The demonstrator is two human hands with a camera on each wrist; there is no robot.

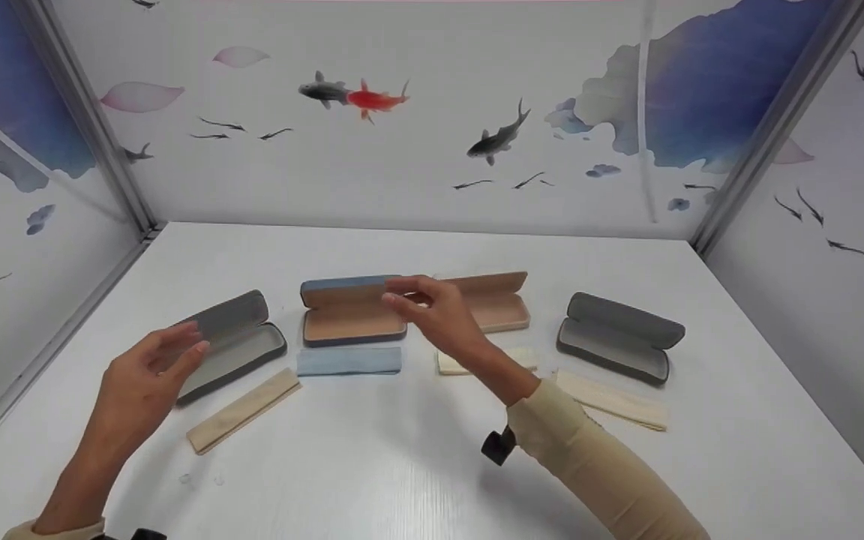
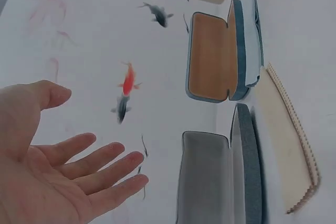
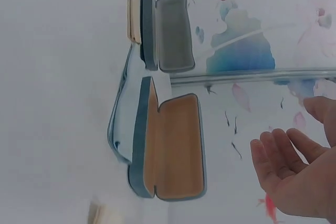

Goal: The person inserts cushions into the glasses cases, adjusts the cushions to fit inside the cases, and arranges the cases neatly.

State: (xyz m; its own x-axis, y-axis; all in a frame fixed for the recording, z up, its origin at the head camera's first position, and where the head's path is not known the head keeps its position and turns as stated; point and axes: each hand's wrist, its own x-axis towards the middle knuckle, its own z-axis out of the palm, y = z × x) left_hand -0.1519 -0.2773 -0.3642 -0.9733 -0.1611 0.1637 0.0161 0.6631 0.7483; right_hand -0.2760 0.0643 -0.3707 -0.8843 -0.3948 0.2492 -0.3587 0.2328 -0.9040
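My left hand (image 1: pixel 139 375) hovers over the left grey glasses case (image 1: pixel 244 358), its fingers spread and holding nothing in the left wrist view. In the head view my right hand (image 1: pixel 443 315) hangs above the gap between a blue glasses case (image 1: pixel 353 324) with tan lining and a beige-pink glasses case (image 1: pixel 507 311). Its loosely bent fingers hold nothing and hide the blue case's right corner. All the cases stand with lids raised. A folded blue cloth (image 1: pixel 349 361) lies before the blue case, a beige cloth (image 1: pixel 244 411) before the left grey one.
At the right stand another grey glasses case (image 1: pixel 619 345) and a folded cream cloth (image 1: pixel 616 403). My right forearm partly covers another cream cloth (image 1: pixel 451 365). White panels printed with fish (image 1: pixel 376 99) enclose the white table (image 1: pixel 372 465) at the back and sides.
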